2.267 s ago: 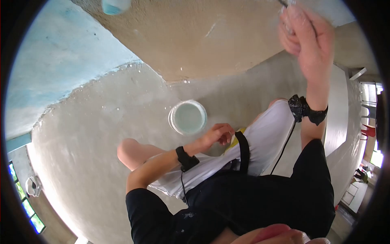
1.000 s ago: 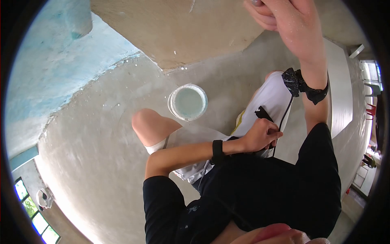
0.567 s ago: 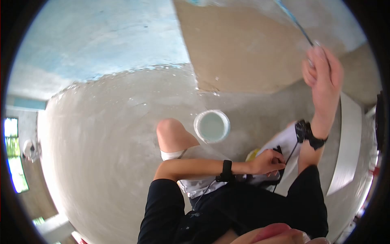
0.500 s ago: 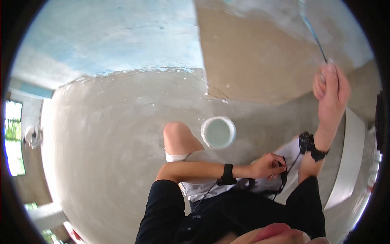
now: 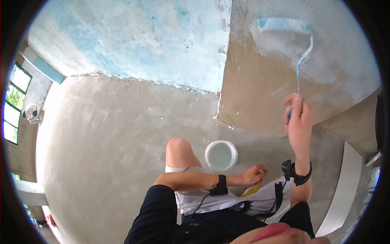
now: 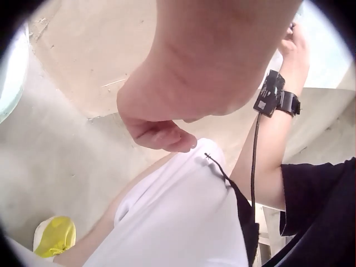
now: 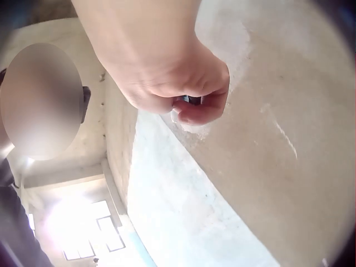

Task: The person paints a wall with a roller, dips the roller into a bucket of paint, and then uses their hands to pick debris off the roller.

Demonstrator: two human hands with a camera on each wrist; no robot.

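Hands apart: right hand (image 5: 298,120) gripping the roller (image 5: 284,26)!

Your roller's against the wall (image 5: 256,85), near its left edge. Looks like you're mid-coat; the next stroke seems to call for steady pressure across the brown patch. Your left hand (image 5: 252,175) hangs loosely curled, apparently holding nothing; the bucket (image 5: 207,156) waits on the floor (image 5: 113,134). Only the head view shows roller meeting wall; the right wrist view catches just a sliver of handle (image 7: 194,100).

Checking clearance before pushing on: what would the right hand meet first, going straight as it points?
Probably the wall, where the roller in the right hand seems to rest; depth is unclear.
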